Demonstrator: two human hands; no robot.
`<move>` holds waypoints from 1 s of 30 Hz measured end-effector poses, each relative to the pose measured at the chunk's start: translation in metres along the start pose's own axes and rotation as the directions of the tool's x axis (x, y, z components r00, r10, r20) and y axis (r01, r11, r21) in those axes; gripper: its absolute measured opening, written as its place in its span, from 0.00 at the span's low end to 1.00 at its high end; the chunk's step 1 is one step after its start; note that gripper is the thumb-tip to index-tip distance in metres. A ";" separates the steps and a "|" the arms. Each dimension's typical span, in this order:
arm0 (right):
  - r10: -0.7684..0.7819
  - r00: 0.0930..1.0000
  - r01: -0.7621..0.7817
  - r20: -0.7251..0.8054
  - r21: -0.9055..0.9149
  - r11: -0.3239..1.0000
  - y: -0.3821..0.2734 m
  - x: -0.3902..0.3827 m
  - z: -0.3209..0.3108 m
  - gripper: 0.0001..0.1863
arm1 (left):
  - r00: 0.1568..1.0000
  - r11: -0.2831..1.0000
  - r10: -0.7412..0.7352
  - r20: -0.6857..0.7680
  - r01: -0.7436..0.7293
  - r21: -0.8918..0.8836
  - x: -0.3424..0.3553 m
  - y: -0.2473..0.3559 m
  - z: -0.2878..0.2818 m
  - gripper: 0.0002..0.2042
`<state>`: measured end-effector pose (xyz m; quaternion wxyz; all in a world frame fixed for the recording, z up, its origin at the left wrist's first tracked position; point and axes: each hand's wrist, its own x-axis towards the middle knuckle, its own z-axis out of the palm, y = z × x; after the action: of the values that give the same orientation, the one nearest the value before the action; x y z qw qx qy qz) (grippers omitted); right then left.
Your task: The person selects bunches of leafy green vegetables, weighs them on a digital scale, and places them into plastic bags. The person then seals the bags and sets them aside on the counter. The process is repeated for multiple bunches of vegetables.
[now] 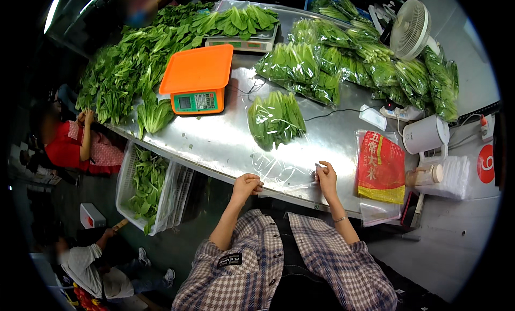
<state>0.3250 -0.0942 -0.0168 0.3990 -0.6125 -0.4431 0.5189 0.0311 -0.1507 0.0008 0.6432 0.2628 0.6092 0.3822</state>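
Observation:
A see-through plastic bag (276,169) of leafy greens (275,119) lies flat on the metal table in front of me. The leaves fill its far part, and its loose near end spreads toward the table's front edge. My left hand (247,186) pinches the left corner of that near end. Across from it, my right hand (326,177) has thumb and forefinger closed at the right corner. The thin film between my fingers is hard to make out. Beyond and left of the bag stands an orange scale (196,78) with one loose bunch of greens (154,113) beside it.
Loose greens (126,64) heap at the left; a second scale (244,42) carries leaves. Filled bags (322,61) pile at the far right, near a fan (411,29). A red sack (382,166) and white kettle (425,135) stand right. A white crate (126,177) and other people are left.

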 end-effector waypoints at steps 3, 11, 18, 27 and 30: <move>-0.281 0.956 0.236 -0.081 -0.357 0.904 -0.017 -0.012 0.005 0.13 | 0.994 0.993 -0.107 -0.024 0.108 0.038 -0.020 0.010 -0.001 0.09; -0.610 0.631 0.767 0.480 -0.269 0.582 -0.062 -0.062 0.090 0.10 | 0.988 0.988 -0.150 0.018 0.150 0.032 -0.027 0.002 -0.006 0.09; -0.538 0.555 0.805 0.634 -0.246 0.540 -0.044 -0.062 0.118 0.09 | 0.996 0.994 -0.087 0.032 0.085 0.061 -0.018 -0.006 -0.008 0.08; -0.351 0.574 0.709 0.740 -0.235 0.665 -0.042 -0.092 0.065 0.09 | 0.997 0.993 0.069 -0.021 -0.067 0.094 -0.015 -0.007 -0.005 0.08; -0.138 0.820 0.426 0.556 -0.431 0.795 0.016 -0.153 -0.040 0.09 | 0.999 0.992 0.050 0.021 -0.052 0.116 -0.018 0.003 -0.013 0.07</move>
<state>0.3566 -0.2466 0.0167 0.1588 -0.4682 -0.7467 0.4450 0.0184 -0.1651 0.0120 0.6224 0.3187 0.6176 0.3601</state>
